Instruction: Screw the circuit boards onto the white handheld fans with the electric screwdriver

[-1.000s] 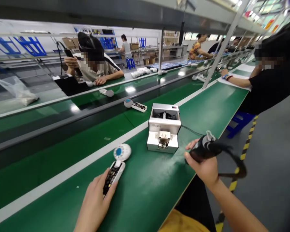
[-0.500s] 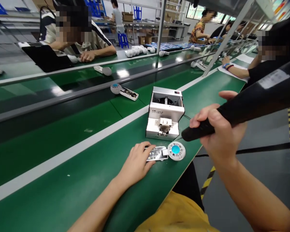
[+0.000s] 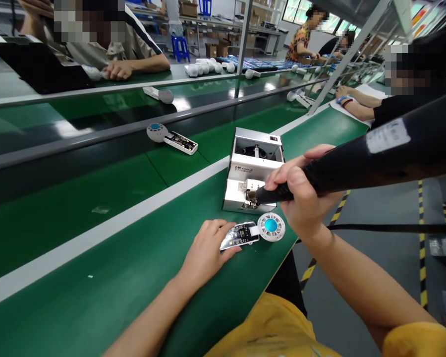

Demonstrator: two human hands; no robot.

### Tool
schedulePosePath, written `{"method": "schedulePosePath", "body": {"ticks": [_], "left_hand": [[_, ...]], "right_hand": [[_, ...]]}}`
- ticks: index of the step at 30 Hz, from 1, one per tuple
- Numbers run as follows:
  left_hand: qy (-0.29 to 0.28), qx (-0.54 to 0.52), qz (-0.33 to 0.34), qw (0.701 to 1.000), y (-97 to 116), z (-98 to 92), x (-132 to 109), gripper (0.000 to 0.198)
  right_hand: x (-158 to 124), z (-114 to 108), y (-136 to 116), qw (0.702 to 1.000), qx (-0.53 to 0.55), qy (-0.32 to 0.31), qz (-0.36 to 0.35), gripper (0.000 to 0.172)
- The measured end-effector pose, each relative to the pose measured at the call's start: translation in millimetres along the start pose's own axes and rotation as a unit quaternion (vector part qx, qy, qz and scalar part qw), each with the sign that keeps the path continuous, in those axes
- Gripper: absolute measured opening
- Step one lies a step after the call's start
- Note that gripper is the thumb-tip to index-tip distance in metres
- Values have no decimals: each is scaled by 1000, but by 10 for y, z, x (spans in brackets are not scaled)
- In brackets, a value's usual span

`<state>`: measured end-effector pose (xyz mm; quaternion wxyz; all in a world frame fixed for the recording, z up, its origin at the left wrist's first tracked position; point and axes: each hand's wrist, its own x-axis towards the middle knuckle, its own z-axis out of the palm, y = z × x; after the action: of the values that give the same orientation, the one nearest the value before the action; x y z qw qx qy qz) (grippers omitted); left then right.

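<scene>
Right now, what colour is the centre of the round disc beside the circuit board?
The disc's centre is bright blue; head view.

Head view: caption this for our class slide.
Right hand holds a black electric screwdriver at a screw feeder; left hand pins a circuit board.

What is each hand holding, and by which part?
The right hand grips an electric screwdriver around its lower barrel. The left hand pins a circuit board's end on the green belt.
</scene>
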<state>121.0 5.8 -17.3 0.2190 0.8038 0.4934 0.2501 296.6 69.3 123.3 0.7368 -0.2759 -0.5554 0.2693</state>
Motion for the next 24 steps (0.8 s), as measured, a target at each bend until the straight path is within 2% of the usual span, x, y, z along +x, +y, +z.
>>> {"method": "schedulePosePath", "body": {"ticks": [6,13,20,24], "left_hand": [[0,1,1,1000,25,2,3,48],[-17,0,-8,1000,118,-53,13,50],[-19,8,-5,1000,122,-51,-3,48],[-17,11,-4,1000,110,-51,3,48]], "right_hand": [[-39,11,88,999,-25,-34,-4,21],[-189,-171,-46,994,14,-90,65,29],[-37,-125,-95,999,17,11,45,25],[10,-66,-78,999,37,20,14,25]]}}
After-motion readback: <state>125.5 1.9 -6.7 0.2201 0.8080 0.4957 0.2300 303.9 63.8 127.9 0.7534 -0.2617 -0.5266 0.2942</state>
